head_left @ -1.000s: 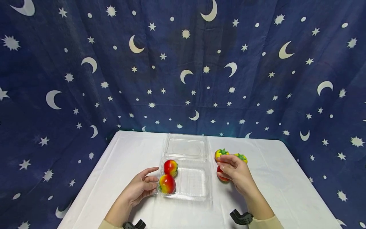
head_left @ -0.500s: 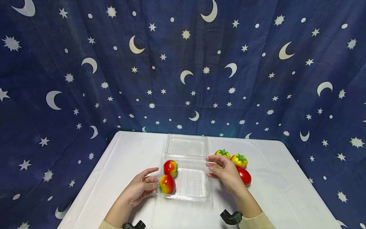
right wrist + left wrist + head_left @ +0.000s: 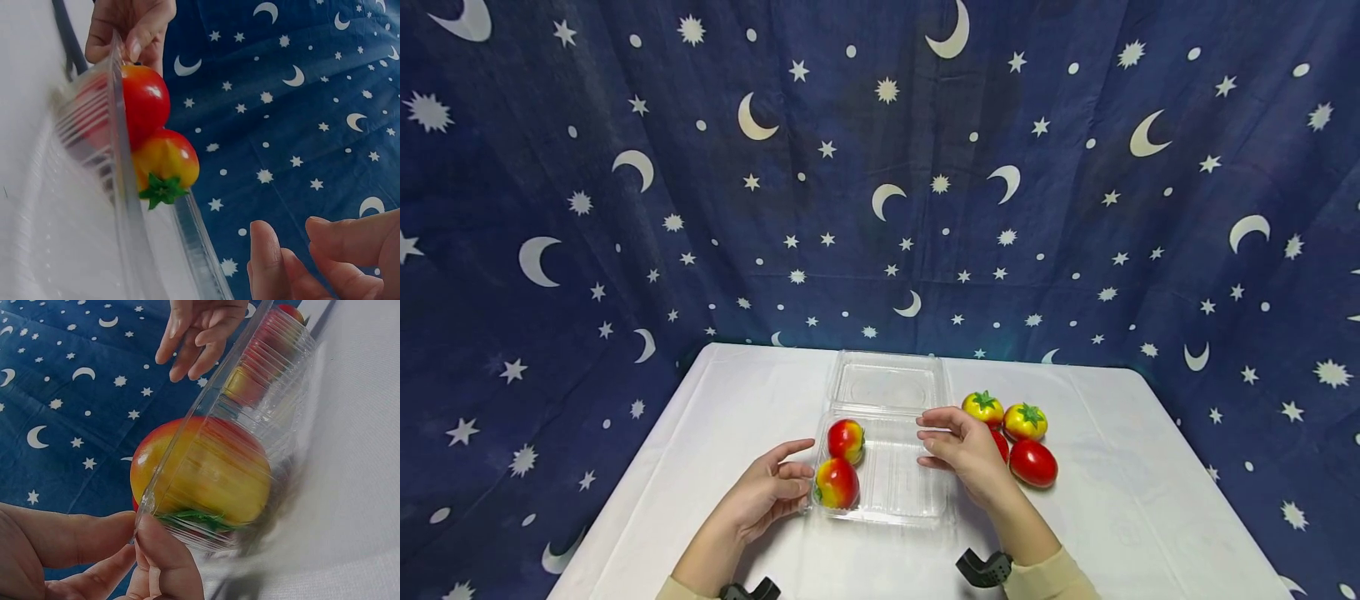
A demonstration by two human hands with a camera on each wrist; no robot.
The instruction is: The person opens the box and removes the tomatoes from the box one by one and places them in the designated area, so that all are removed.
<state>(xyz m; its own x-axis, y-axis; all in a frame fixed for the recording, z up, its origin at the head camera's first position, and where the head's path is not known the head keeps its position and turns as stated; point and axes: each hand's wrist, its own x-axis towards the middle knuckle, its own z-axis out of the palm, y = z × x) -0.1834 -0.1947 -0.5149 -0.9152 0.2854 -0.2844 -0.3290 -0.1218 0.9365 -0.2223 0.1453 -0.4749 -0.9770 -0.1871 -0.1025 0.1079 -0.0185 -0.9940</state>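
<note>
A clear plastic clamshell container (image 3: pixel 901 483) lies unfolded on the table, with its lid (image 3: pixel 891 382) spread at the far side. Two glossy red-and-yellow fruits with green leafy tops sit along its left side: a front fruit (image 3: pixel 837 483) and a back fruit (image 3: pixel 846 440). My left hand (image 3: pixel 772 490) pinches the container's left rim between thumb and finger, clearly seen in the left wrist view beside a fruit (image 3: pixel 206 469). Over the container's right edge hovers my right hand (image 3: pixel 967 452). In the right wrist view its fingers (image 3: pixel 267 262) and thumb are apart, holding nothing.
Several similar fruits are grouped right of the container: two yellow-topped ones, a yellow fruit (image 3: pixel 1025 422) and its neighbour (image 3: pixel 982 407), and a red fruit (image 3: pixel 1033 463). Another red fruit (image 3: pixel 1000 446) is partly behind my right hand. A star-and-moon curtain (image 3: pixel 880 250) hangs behind the white table (image 3: pixel 760 383).
My right hand has moved left, away from the fruit group to the container's right edge, uncovering the fruits there. My left hand stays at the rim; the two fruits inside stay put.
</note>
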